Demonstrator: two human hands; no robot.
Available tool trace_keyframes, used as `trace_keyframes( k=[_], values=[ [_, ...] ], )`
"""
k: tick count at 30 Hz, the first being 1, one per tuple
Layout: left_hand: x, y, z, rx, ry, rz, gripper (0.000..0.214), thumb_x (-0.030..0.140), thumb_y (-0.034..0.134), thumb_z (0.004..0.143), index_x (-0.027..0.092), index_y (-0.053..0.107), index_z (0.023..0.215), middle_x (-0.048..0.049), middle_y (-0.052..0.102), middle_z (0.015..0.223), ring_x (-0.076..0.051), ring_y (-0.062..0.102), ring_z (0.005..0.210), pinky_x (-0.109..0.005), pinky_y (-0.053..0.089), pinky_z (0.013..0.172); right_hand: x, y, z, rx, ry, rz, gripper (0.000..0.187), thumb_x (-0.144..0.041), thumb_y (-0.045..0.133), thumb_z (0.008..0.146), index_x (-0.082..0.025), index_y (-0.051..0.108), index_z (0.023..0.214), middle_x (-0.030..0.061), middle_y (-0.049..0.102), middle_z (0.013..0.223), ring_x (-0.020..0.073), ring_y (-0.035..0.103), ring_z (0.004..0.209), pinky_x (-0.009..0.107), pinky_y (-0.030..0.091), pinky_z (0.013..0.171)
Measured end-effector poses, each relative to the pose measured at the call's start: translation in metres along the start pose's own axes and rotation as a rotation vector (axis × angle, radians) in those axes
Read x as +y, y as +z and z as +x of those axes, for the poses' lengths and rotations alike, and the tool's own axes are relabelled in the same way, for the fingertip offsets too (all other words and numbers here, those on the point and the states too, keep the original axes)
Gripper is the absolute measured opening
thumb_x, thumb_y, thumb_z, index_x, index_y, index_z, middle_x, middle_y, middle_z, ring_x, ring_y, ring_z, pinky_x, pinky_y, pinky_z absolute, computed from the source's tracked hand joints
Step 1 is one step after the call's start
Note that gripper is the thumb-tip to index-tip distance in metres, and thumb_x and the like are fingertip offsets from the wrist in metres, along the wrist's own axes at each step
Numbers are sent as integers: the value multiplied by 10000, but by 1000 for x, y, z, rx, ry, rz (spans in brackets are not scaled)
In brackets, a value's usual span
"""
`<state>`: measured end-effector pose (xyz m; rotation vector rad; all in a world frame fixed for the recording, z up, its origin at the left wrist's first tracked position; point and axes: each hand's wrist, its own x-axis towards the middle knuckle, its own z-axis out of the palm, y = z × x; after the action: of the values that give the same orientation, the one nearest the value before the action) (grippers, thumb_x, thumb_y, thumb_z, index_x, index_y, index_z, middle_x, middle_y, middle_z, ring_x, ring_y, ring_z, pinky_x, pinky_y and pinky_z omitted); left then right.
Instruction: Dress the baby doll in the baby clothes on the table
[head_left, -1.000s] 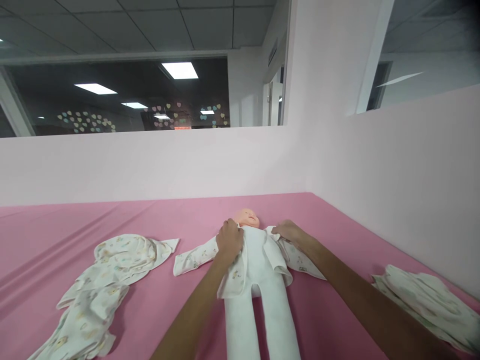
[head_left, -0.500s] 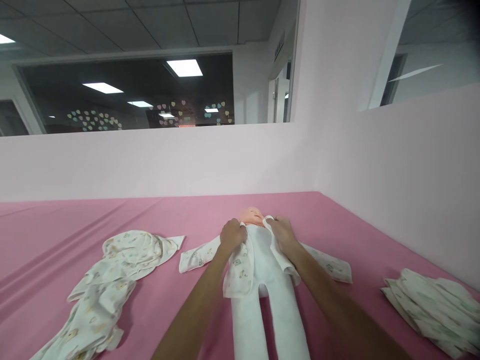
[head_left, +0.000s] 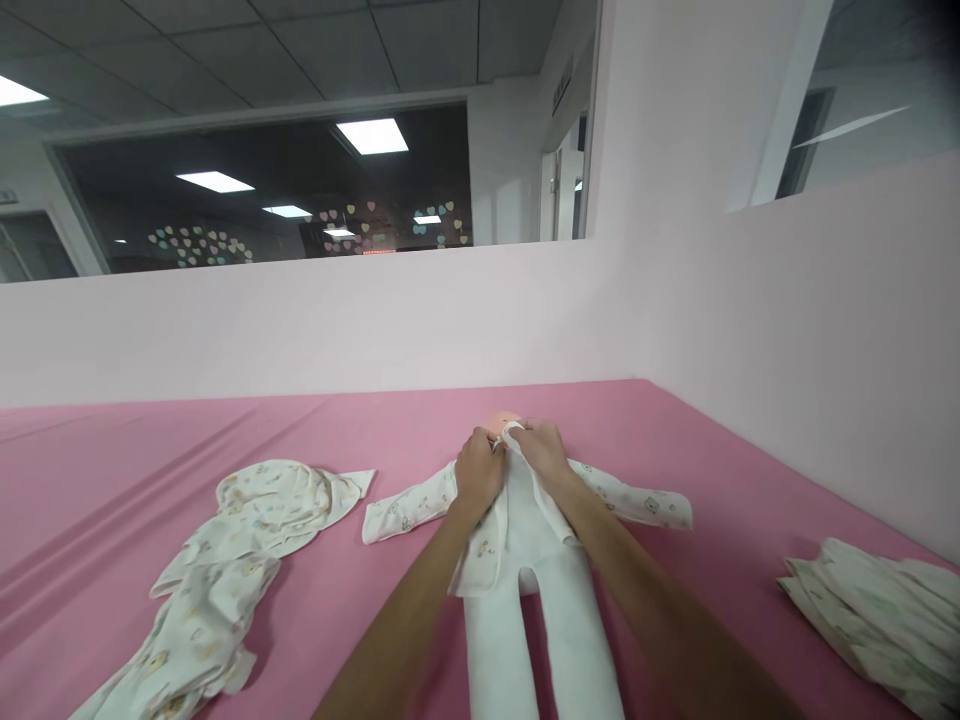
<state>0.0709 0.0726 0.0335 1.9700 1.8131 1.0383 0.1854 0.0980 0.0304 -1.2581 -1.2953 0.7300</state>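
A white cloth baby doll (head_left: 536,610) lies on its back on the pink sheet (head_left: 375,430), legs toward me. It wears an open printed baby jacket (head_left: 409,508) with both sleeves spread sideways. My left hand (head_left: 478,470) is closed on the jacket's left front edge at the doll's neck. My right hand (head_left: 538,450) is closed on the right front edge, and the two hands meet under the doll's chin. The doll's head (head_left: 501,422) is mostly hidden behind my hands.
A crumpled printed baby garment (head_left: 225,560) lies on the sheet to the left. A folded stack of similar clothes (head_left: 877,610) sits at the right near the pale pink partition wall (head_left: 825,330), which encloses the back and right sides.
My right hand has moved from the doll's right shoulder inward to its neck, pulling the jacket's right front across. Both hands now touch at the collar, covering most of the face.
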Motion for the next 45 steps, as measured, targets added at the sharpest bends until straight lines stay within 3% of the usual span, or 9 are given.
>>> trace_keyframes(
  k=[7,14,22,27,31,35,39,42,45],
  values=[
    [-2,6,0,42,96,8,143,270,437,900,215,569,902,-38,688,960,-197,613,870,-282,383,689,2,-9,-15,-64,-134,-47,213,-317,505,733,-181,667,710,1,654,733,160,551,723,254,409,699],
    [-5,9,0,69,122,61,172,260,431,903,204,558,802,-43,683,868,-198,608,823,-280,356,657,1,-9,-26,-34,-153,-7,246,-325,483,785,-169,668,742,22,681,798,172,575,766,261,423,721],
    [1,12,-1,78,141,125,115,223,451,876,202,545,814,-62,685,899,-226,618,860,-296,337,661,5,-10,-28,6,-165,71,306,-350,490,791,-159,721,851,37,707,798,208,610,796,284,446,726],
    [1,12,-3,72,146,133,127,210,431,876,203,541,813,-74,683,908,-233,618,854,-302,341,661,8,-9,-29,-37,-223,-10,268,-283,496,779,-201,743,846,22,731,867,201,633,834,301,460,807],
    [0,11,-5,55,126,108,95,181,450,840,198,538,807,-87,680,891,-234,616,833,-301,342,656,10,-12,-37,-127,-282,-122,340,-225,451,804,-262,743,974,0,731,1017,205,643,975,333,459,909],
    [-2,10,-4,21,107,33,101,218,451,846,201,550,837,-74,684,903,-226,614,841,-293,353,657,10,-15,-46,-131,-276,-241,404,-198,434,831,-253,698,1132,14,670,1207,212,572,1183,361,415,1018],
    [-7,6,-5,-54,142,-77,128,261,471,836,204,582,864,-39,686,918,-181,607,838,-266,392,688,6,-19,-52,-167,-296,-333,466,-127,407,816,-245,674,1179,21,627,1276,201,531,1240,360,394,1053],
    [-14,1,-5,-182,185,-344,178,299,490,828,197,608,913,-16,663,891,-137,582,786,-232,412,672,5,-21,-54,-182,-303,-380,488,-112,397,811,-223,656,1209,40,605,1306,210,496,1274,374,373,1071],
    [-20,-3,-4,-300,84,-558,225,367,479,829,181,602,858,18,559,699,-101,496,607,-208,379,550,4,-23,-57,-205,-342,-395,513,-95,383,804,-236,645,1221,33,618,1288,207,509,1256,366,388,1053]
  ],
)
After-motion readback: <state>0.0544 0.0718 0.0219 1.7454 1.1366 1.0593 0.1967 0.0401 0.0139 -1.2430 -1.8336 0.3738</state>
